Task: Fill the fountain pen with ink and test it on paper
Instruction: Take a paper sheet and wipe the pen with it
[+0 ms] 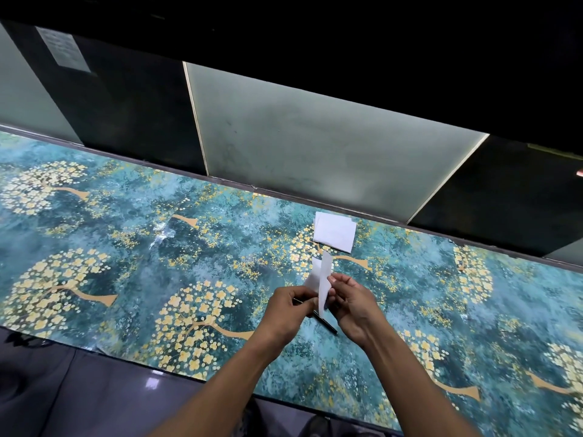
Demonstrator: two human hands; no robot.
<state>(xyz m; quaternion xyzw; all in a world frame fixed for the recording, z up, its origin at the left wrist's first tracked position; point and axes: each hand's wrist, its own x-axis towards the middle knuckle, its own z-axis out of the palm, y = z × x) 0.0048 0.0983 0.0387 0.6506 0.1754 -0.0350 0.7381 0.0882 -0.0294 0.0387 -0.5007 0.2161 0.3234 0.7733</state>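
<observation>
Both of my hands meet above the middle of the table. My left hand (288, 307) and my right hand (353, 305) pinch a small white paper slip (321, 279), which stands up between the fingers in two strips. A thin black pen (326, 324) lies on the table just under the hands, partly hidden by them. A stack of white folded paper (335, 231) rests flat on the table beyond the hands. I see no ink bottle.
The table carries a teal cloth (126, 247) printed with yellow blossom trees. Frosted glass panels (299, 137) and dark partitions rise right behind the far edge. The near edge drops to a dark floor (79, 389).
</observation>
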